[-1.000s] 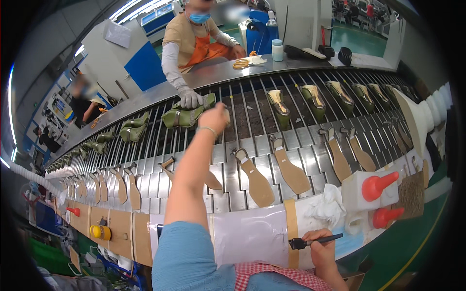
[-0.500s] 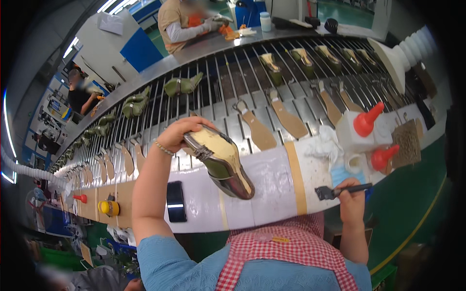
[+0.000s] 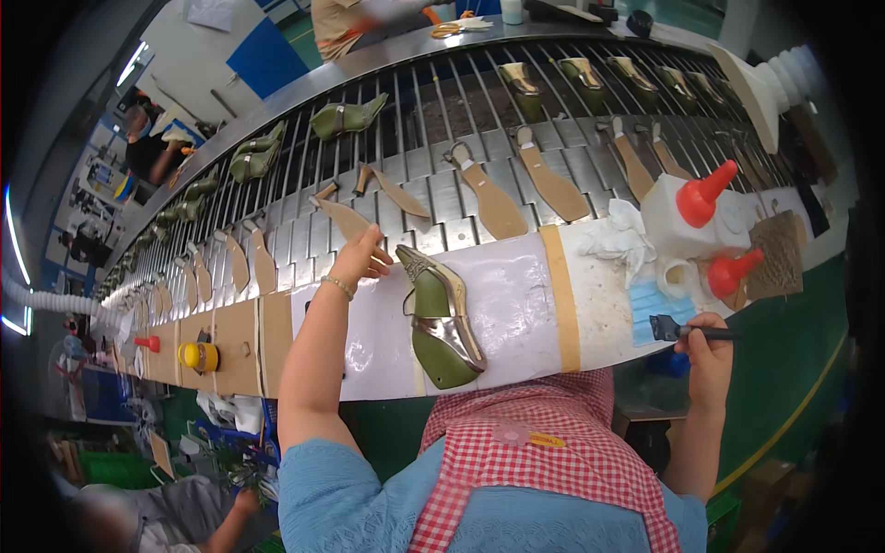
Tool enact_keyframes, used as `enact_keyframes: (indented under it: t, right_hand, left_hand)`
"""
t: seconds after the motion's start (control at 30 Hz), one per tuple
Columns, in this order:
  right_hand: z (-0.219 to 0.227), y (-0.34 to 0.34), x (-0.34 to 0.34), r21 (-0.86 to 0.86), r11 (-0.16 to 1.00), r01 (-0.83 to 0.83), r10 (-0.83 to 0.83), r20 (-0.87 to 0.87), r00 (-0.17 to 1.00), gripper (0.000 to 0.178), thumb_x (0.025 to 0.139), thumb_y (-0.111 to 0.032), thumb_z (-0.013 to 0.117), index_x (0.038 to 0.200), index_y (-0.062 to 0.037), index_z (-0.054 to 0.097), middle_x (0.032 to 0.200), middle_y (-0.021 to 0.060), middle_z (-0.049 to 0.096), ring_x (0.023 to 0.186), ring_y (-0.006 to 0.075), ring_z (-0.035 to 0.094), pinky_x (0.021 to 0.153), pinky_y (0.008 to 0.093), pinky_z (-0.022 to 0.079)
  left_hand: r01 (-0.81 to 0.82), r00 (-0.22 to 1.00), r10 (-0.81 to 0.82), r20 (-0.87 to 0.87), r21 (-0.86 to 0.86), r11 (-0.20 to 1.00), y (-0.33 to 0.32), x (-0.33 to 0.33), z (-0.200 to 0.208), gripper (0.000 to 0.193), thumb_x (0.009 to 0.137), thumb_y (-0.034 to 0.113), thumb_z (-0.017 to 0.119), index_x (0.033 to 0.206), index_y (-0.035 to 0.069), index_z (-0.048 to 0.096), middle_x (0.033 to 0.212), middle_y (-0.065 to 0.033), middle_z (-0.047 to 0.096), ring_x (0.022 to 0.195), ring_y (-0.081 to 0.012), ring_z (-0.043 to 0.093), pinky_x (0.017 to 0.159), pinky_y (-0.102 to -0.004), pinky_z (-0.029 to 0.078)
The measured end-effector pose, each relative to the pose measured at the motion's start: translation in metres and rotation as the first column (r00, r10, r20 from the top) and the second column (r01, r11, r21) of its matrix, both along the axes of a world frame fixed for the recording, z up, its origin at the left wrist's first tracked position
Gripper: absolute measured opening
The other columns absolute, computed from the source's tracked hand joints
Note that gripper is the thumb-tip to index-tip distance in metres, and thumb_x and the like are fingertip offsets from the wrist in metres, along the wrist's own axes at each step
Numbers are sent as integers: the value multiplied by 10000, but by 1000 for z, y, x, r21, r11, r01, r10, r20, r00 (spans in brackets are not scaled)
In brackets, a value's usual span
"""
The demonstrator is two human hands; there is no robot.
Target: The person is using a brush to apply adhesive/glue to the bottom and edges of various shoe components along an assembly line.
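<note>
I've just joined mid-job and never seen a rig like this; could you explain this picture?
There is no machine arm: these are a person's bare hands, seen from a fisheye camera on their head, looking down, so straight edges bend. The left hand is open, holding nothing, close beside a green shoe that lies on the pale worktop. The right hand holds a black brush. Nearby stands a white bottle with a red spout. Beyond, a slatted metal conveyor carries brown soles.
</note>
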State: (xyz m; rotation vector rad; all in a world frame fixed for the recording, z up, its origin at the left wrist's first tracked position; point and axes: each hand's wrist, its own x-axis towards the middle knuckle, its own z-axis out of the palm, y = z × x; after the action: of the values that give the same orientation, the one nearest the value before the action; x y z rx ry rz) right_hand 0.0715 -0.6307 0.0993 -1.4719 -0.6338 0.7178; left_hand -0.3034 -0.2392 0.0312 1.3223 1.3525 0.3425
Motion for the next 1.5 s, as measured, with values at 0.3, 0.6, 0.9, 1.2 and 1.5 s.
enact_keyframes:
  t: [0.3,0.6,0.9,1.2,1.5]
  right_hand:
    - [2,2,20,17,998,53,-54,17,998,145,867,-35,605,998,-15,546,823,56,603,743,118,588,683,227,470]
    - [7,25,68,-273,901,336,-27,740,673,243,710,-122,764,897,-24,643,833,99,646,801,227,626,736,319,471]
    - [-26,51,84,-441,848,293,172,752,636,211,700,-96,737,877,-31,642,840,130,657,836,296,625,756,381,474]
    - [-30,48,86,-404,881,245,126,700,703,200,706,-66,712,888,-25,640,848,133,661,847,283,637,765,359,482]
    - [-42,12,91,-108,961,256,-268,-120,956,210,772,-100,718,952,-51,622,899,40,628,866,178,608,784,330,493]
  left_hand:
    - [345,939,-343,-35,109,932,-87,24,-11,560,781,392,728,1093,-44,567,982,-99,635,885,-163,598,785,-316,492]
    - [185,844,-121,522,-72,980,-89,35,2,530,758,234,741,1174,-23,536,1089,-92,623,982,-203,602,872,-322,473]
    - [397,155,313,937,-350,849,-119,43,-1,807,777,467,697,1365,31,358,1296,-169,480,1201,-389,478,975,-610,400]
    - [-3,441,182,879,-202,979,-127,62,4,656,760,155,732,1325,53,415,1285,-132,517,1193,-280,502,1032,-423,401]
    - [268,877,-471,93,718,642,-156,88,-27,752,748,237,768,1347,31,362,1439,-120,340,1343,-255,308,1115,-393,224]
